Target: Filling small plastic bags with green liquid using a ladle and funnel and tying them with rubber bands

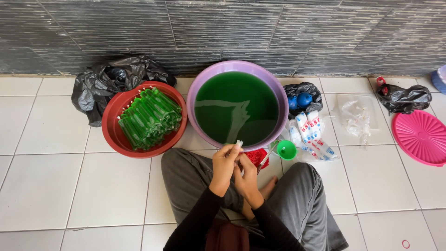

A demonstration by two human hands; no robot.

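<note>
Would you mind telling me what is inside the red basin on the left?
The red basin holds a stacked pile of long green filled tubes. Whatever lies beneath them is covered.

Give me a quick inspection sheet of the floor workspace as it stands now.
Surface: white tiled floor; person sits cross-legged.
Job's things: purple basin of green liquid; red basin stacked with green filled tubes; small clear plastic piece at fingertips.
Clutter: green funnel, packs of plastic sleeves, black bags, pink lid.
Grip: left hand pinches the plastic piece; right hand close beside, hold unclear.
Cables: nothing seen.
Surroundings: dark ribbed wall.
</note>
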